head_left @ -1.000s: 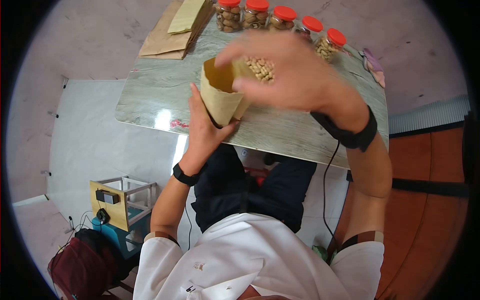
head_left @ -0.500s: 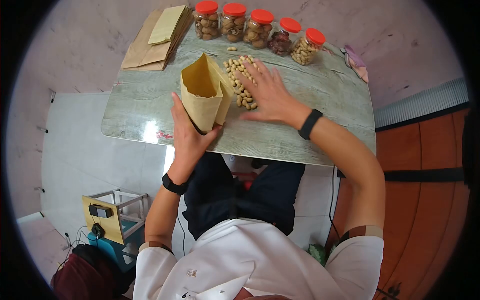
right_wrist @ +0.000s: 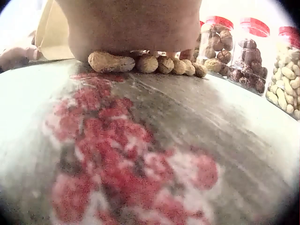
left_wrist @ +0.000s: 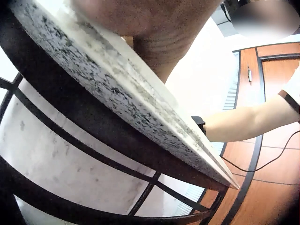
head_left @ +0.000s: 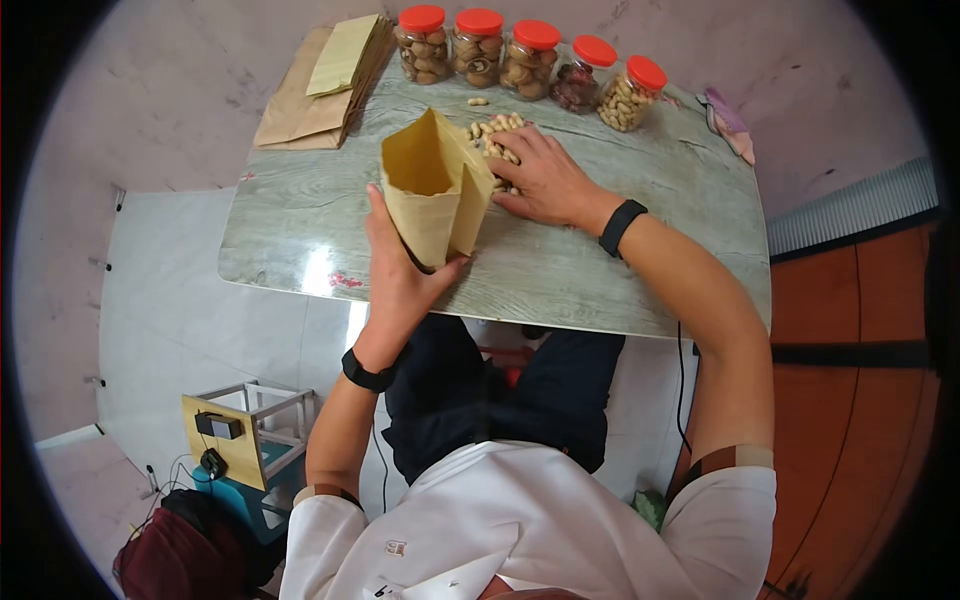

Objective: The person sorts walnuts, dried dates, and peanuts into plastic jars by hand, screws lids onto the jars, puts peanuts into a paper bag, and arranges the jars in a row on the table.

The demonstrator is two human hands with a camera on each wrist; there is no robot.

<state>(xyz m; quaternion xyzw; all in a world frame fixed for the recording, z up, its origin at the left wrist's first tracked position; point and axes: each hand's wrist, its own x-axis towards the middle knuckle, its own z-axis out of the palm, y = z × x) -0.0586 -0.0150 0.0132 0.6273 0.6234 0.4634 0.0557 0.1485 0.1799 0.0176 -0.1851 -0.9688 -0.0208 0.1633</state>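
Note:
In the head view my left hand [head_left: 400, 265] grips the lower part of a yellow paper bag [head_left: 420, 215], thumb and fingers on either side of it. The bag stands upright at the table's near side, its mouth open upward. Just right of it, my right hand [head_left: 550, 180] lies over a pile of unshelled peanuts [head_left: 500, 125], its fingers curled round some of them. The right wrist view shows peanuts [right_wrist: 110, 62] lined up beneath that hand. Only part of the left hand [left_wrist: 140, 18] shows at the table edge in the left wrist view, with the bag hidden there.
Several red-lidded jars [head_left: 475, 50] of nuts stand along the table's far edge. Flat brown paper bags [head_left: 300, 110] with yellow ones [head_left: 345, 55] on top lie far left. One loose peanut [head_left: 478, 101] lies near the jars, and a pink cloth [head_left: 730, 125] at the right edge.
My right hand has moved from over the bag's mouth to the peanuts on the right, and its spread fingers have curled in among them. The left hand keeps its grip on the bag.

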